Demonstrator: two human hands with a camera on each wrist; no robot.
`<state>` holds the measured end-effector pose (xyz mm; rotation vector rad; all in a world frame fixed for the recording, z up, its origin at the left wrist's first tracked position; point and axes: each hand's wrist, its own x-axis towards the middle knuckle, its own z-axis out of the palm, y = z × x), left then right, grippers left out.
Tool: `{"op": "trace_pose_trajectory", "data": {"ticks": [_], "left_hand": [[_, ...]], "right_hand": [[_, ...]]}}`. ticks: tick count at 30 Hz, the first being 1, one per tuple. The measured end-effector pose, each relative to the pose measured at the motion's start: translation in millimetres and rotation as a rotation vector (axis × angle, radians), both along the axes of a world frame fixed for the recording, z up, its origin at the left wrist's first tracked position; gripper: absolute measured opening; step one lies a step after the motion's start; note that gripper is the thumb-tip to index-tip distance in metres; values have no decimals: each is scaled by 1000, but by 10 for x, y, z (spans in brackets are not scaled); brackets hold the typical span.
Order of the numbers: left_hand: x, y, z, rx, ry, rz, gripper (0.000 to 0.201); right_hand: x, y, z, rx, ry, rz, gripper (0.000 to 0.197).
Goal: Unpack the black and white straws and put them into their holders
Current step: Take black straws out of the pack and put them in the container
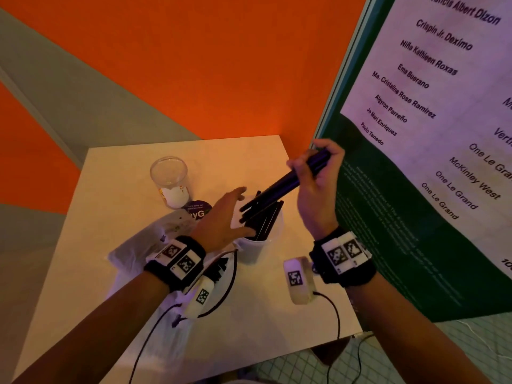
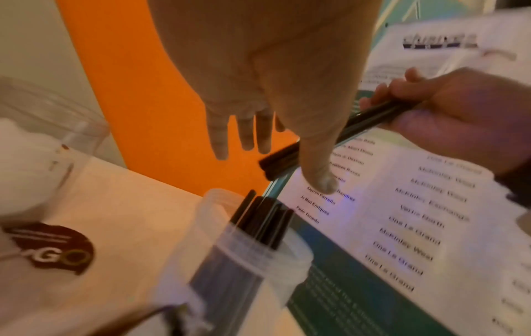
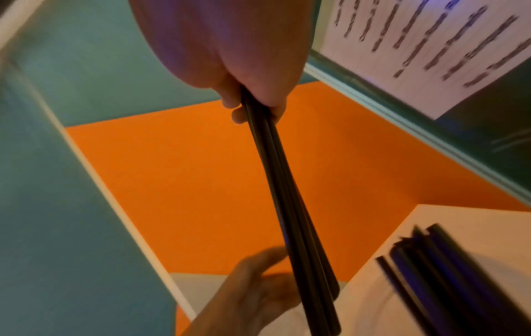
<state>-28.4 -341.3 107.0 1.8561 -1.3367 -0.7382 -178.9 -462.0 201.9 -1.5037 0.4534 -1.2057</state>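
Right hand (image 1: 315, 176) holds a small bundle of black plastic straws (image 1: 288, 180), fingers and thumb curled round the upper end. From the grip the bundle runs down and to the left, toward the translucent white cylindrical holder (image 1: 259, 245). Its long axis is tilted, closer to diagonal than upright. The free tips hang just above the black straws already standing in the holder (image 1: 263, 220).

Right wrist view confirms it: the straws fan slightly away from the pinch, and the lower ends sit near the left palm.

Left hand (image 1: 224, 217) is spread, fingers straight, holding nothing. It hovers just beside the holder mouth on the left side. Whether it touches the rim I cannot tell.

Key relation: the holder mouth lies below and left of the right grip, and the bundle axis is not lined up with the holder axis. My read: the right hand needs to swing the gripped end over the mouth, so the bundle comes near upright before it drops. The left hand is nearer the holder, well placed to steady it or guide the tips.

Risk: the fanned tips catch on the rim or on the standing straws.

The clear plastic cylinder with white stuff at the bottom (image 1: 170, 181) stands well apart at the back of the white table (image 1: 249, 314). Crumpled clear plastic wrap (image 1: 144, 245) lies under the left wrist.
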Motion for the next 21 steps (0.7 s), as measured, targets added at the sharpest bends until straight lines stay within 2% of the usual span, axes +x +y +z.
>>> {"op": "trace_pose_trajectory", "data": {"ticks": [3, 5, 6, 10, 12, 15, 18, 21], "left_hand": [[61, 158, -192, 74, -334, -65, 84], [55, 226, -264, 111, -489, -122, 76], [46, 248, -281, 114, -507, -131, 73], [-15, 335, -288, 67, -375, -99, 80], [-17, 405, -288, 32, -363, -94, 78], [14, 526, -317, 62, -431, -226, 55], [54, 643, -388, 163, -528, -299, 24], [97, 743, -455, 306, -560, -220, 27]], "right_hand": [[6, -146, -279, 1, 105, -39, 37], [16, -176, -499, 6, 211, -28, 37], [12, -185, -596, 19, 253, -23, 36], [-23, -218, -858, 68, 409, -41, 26], [-34, -246, -907, 66, 470, -26, 27], [-64, -272, -878, -50, 513, -46, 31], [-100, -192, -786, -172, 443, -123, 27], [-65, 77, -664, -348, 392, -62, 27]]}}
